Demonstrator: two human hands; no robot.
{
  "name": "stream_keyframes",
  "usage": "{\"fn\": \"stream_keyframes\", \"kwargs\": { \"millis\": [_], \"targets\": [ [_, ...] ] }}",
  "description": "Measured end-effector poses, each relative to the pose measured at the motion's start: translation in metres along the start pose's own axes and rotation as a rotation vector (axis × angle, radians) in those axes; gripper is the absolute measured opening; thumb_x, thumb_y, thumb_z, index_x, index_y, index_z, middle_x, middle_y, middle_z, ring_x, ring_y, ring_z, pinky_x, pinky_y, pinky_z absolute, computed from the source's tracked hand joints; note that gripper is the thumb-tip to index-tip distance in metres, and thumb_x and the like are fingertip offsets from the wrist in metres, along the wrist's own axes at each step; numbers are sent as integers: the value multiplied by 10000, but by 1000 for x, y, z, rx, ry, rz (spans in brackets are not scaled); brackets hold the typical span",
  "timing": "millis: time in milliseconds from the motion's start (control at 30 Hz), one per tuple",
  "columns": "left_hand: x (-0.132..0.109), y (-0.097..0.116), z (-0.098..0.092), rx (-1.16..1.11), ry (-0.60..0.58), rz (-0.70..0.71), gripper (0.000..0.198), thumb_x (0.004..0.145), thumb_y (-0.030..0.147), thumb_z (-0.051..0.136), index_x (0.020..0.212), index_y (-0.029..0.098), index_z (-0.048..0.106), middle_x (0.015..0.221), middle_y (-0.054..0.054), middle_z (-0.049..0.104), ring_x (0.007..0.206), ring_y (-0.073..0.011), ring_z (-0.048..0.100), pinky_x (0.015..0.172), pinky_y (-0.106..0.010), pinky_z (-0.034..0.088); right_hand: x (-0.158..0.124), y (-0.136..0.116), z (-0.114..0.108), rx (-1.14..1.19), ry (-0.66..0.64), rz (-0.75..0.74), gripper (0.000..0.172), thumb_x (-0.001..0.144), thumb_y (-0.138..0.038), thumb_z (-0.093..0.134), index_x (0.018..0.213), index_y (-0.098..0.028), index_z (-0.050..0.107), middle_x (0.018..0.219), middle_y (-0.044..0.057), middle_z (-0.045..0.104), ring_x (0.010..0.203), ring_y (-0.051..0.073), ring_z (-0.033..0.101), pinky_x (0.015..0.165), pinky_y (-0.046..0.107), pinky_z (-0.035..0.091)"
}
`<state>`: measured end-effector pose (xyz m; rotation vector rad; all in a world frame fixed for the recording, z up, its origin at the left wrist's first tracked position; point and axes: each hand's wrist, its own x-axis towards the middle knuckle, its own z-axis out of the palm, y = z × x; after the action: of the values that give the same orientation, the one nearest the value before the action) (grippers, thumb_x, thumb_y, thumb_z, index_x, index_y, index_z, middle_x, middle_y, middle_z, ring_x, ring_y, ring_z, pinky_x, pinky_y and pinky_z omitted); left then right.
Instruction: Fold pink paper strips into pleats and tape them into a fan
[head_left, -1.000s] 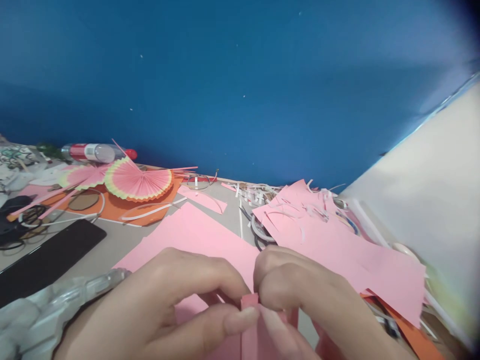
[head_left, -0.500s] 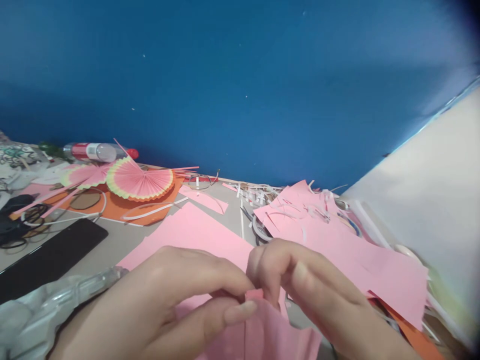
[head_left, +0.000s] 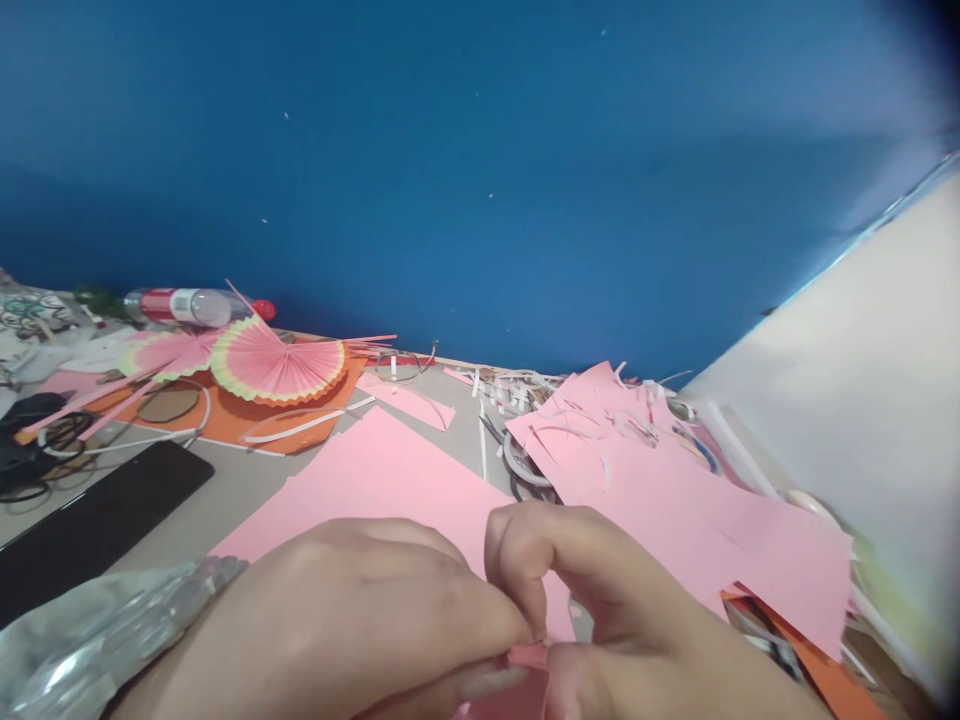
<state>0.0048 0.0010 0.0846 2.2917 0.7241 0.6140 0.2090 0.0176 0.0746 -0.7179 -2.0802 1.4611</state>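
A folded piece of pink paper is pinched between both hands at the bottom middle of the view. My left hand grips its edge between thumb and fingers, the knuckles turned up. From the other side my right hand pinches the same edge, index finger bent and thumb close to the left fingertips. Most of the folded paper is hidden below the hands. Behind them a flat pink sheet lies on the grey table.
A black phone and a clear plastic thing lie left. Pink pleated paper fans rest on an orange sheet by a bottle. More pink paper and scraps spread right; the blue wall rises behind.
Both hands have moved slightly down and closer together. My right fingers, earlier loosely curled beside the paper, now pinch its edge, and less of the folded paper shows.
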Motion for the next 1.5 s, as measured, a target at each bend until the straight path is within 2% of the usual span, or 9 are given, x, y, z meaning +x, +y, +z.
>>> {"fn": "stream_keyframes", "kwargs": {
  "millis": [167,333,533,767,833,1033,1200,1333,1500],
  "targets": [
    [-2,-4,3,-63,40,81,92,903,216,495,946,242,572,814,52,673,747,-66,643,710,-119,469,-6,0,1,-40,-11,23,274,814,-383,612,747,-214,407,737,-34,460,722,103,439,597,199,353],
    [0,-4,1,-26,-31,30,80,897,244,499,904,229,577,778,44,667,704,-74,631,674,-122,459,-8,0,0,-67,-28,63,248,832,-359,592,758,-218,401,751,-32,478,701,100,449,577,202,366],
    [0,-1,4,3,51,18,105,902,244,480,910,239,584,800,52,684,703,-76,644,672,-128,479,-6,-2,0,-150,-21,46,293,846,-438,547,747,-217,383,736,-32,471,653,93,433,549,204,365],
    [1,0,3,1,-2,-43,111,876,207,501,936,241,587,845,49,692,743,-82,654,699,-139,500,-5,-12,-4,-306,-31,4,227,874,-316,536,737,-213,387,694,-49,466,627,77,429,541,193,346],
    [0,-2,5,8,49,-27,110,861,234,507,912,258,601,798,61,693,692,-86,653,642,-138,504,-3,-15,-5,-359,-21,18,221,884,-316,519,732,-207,402,685,-46,481,620,74,439,538,191,352],
    [-3,-6,18,105,394,-15,195,835,351,518,1003,285,592,848,33,723,673,-142,668,538,-195,505,1,-24,6,-534,173,-12,157,877,-260,514,737,-202,475,665,-38,532,594,78,480,518,211,364],
    [3,-1,18,198,347,-15,93,853,331,503,877,259,557,716,67,683,567,-103,639,490,-173,480,0,-28,9,-562,275,-45,116,811,-206,601,744,-212,507,633,-60,544,550,62,502,469,192,368],
    [4,1,16,216,315,40,78,831,270,473,844,253,548,652,70,644,544,-103,614,461,-177,462,1,-27,5,-603,285,-202,109,803,-237,600,748,-222,507,590,-51,548,527,82,523,460,203,402],
    [2,1,19,169,353,72,267,759,64,481,957,240,515,823,56,651,758,-91,628,691,-142,490,-2,-26,12,-761,437,-234,138,805,-159,592,833,-235,480,642,-35,579,597,118,562,568,246,469]
  ]
}}
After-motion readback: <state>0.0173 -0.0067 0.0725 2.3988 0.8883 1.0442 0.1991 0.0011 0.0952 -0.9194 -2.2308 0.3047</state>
